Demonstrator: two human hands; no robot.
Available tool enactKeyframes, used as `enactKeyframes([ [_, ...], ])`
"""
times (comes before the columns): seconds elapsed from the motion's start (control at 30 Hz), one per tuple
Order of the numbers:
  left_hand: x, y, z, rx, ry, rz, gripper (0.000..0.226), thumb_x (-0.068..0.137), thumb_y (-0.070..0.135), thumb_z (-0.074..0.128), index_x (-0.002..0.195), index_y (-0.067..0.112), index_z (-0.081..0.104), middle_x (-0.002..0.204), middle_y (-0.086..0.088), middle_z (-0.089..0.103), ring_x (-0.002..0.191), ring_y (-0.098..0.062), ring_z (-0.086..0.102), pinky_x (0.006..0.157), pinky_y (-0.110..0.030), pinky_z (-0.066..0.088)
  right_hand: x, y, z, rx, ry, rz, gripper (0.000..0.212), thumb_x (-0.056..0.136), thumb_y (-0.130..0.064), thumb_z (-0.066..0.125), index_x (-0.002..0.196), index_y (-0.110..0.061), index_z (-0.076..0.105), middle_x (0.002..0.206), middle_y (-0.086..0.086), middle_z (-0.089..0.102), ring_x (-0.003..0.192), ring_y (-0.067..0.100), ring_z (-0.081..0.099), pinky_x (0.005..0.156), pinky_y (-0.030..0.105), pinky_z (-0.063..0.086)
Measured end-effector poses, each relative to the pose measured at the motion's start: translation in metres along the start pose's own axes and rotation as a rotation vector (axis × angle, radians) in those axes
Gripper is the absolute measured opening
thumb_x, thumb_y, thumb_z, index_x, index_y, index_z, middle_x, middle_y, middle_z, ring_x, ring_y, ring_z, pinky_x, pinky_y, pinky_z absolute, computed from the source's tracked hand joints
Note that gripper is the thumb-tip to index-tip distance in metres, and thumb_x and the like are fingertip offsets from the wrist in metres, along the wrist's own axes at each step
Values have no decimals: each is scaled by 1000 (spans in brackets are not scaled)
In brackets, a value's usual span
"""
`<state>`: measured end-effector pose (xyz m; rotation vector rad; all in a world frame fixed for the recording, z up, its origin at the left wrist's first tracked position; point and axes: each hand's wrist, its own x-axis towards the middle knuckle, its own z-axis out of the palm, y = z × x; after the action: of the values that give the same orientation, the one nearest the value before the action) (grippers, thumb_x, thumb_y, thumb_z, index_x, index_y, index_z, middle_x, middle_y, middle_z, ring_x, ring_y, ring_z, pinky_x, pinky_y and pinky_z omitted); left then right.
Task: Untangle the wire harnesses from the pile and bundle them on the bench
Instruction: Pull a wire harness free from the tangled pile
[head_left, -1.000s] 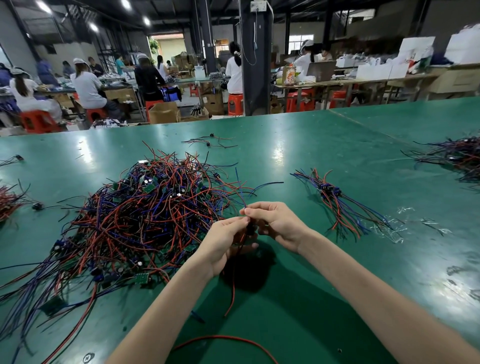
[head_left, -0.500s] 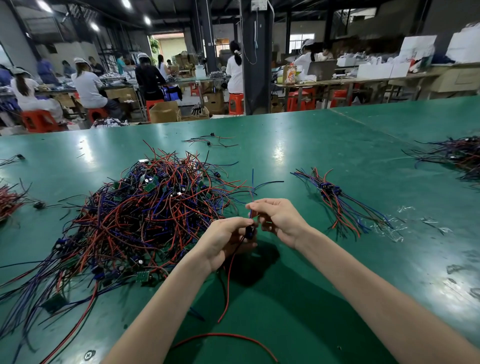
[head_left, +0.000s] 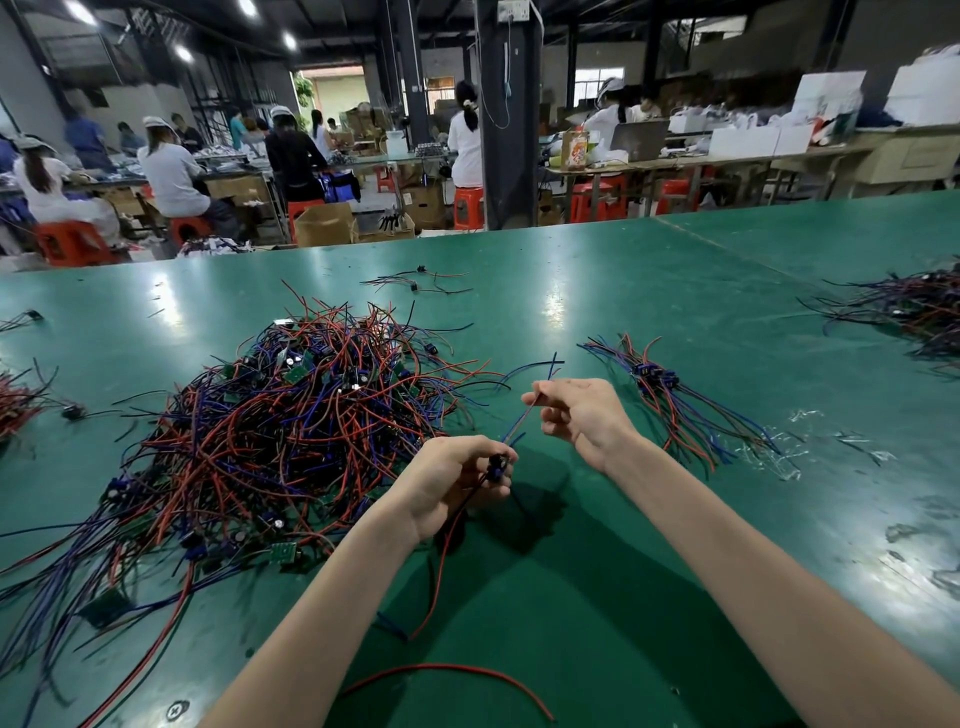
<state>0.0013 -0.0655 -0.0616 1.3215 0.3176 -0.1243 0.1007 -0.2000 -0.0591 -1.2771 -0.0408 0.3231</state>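
Observation:
A big tangled pile (head_left: 291, 431) of red, blue and black wire harnesses with small green circuit boards lies on the green bench (head_left: 597, 597), left of centre. My left hand (head_left: 452, 480) grips the black connector of one harness (head_left: 519, 428) just right of the pile; a red and a black lead hang below it. My right hand (head_left: 579, 415) pinches that harness's blue and red wires, stretched up and right of the connector. A sorted bundle (head_left: 675, 400) of harnesses lies on the bench right of my right hand.
A loose red wire (head_left: 452, 673) curves near the front edge. A few stray harnesses (head_left: 421, 280) lie further back, another heap (head_left: 914, 317) at far right, more wires (head_left: 21, 400) at far left. Clear plastic scraps (head_left: 779, 452) lie right. People work at benches behind.
My hands have drawn apart. The right hand slid up and right along the blue and red wires, pulling them straight, while the left hand stayed low holding the connector.

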Motion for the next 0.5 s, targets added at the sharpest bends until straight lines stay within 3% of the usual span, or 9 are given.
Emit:
enactKeyframes([
  [0.17, -1, -2, 1, 39, 25, 50, 21, 87, 4, 58, 72, 2, 73, 59, -9, 63, 46, -14, 58, 46, -22, 51, -1, 2, 0, 62, -135, 9, 12, 92, -2, 55, 81, -3, 59, 66, 6, 66, 42, 4, 52, 44, 17, 47],
  [0.33, 0, -4, 0, 63, 71, 111, 19, 88, 8, 62, 71, 5, 70, 59, -7, 62, 47, -14, 58, 46, -24, 52, -7, 8, 7, -68, -252, 47, 7, 84, -6, 67, 79, -4, 63, 64, 5, 63, 44, 4, 54, 47, 17, 50],
  [0.5, -1, -6, 1, 155, 64, 154, 18, 91, 11, 61, 76, 5, 70, 59, -2, 67, 47, -8, 58, 42, -20, 47, -10, 11, 9, -362, -267, 3, 23, 83, -19, 71, 76, -2, 58, 57, 3, 45, 42, 8, 38, 39, 17, 35],
])
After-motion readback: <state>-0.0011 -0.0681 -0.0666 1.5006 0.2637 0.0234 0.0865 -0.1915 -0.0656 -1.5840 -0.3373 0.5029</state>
